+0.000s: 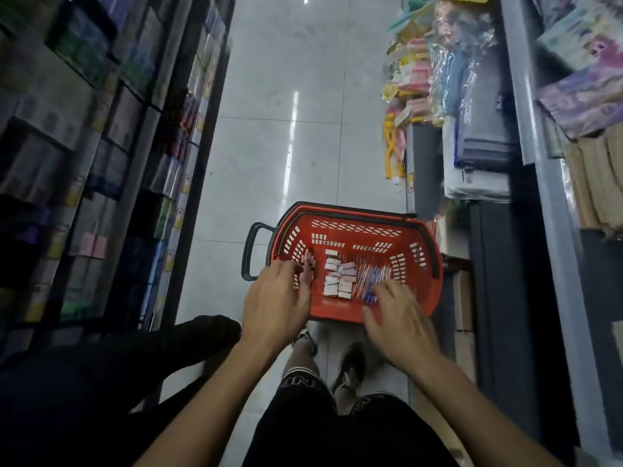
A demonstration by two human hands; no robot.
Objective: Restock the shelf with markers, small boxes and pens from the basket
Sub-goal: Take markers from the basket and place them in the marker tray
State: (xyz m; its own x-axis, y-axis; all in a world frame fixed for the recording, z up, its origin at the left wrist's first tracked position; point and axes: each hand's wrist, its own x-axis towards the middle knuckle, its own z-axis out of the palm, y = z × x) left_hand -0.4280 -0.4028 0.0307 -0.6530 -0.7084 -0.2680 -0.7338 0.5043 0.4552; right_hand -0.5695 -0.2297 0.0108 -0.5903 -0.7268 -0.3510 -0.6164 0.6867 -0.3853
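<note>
A red plastic basket (pixel 357 230) with black handles stands on the tiled floor in the aisle ahead of my feet. Inside lie several small white-and-red boxes (pixel 338 281) in the middle and a bunch of pens or markers (pixel 374 278) with blue and red parts to their right. My left hand (pixel 278 305) hovers over the basket's near left corner, fingers relaxed and blurred, holding nothing. My right hand (pixel 397 318) hovers over the near right edge, fingers spread above the pens, holding nothing.
Stocked dark shelving (pixel 111 146) runs along the left of the aisle. On the right a grey shelf unit (pixel 488 170) holds folded goods, with hanging packaged toys (pixel 414 79) at its end. Grey tiled floor (pixel 286 112) stretches ahead. My legs and shoes are below the hands.
</note>
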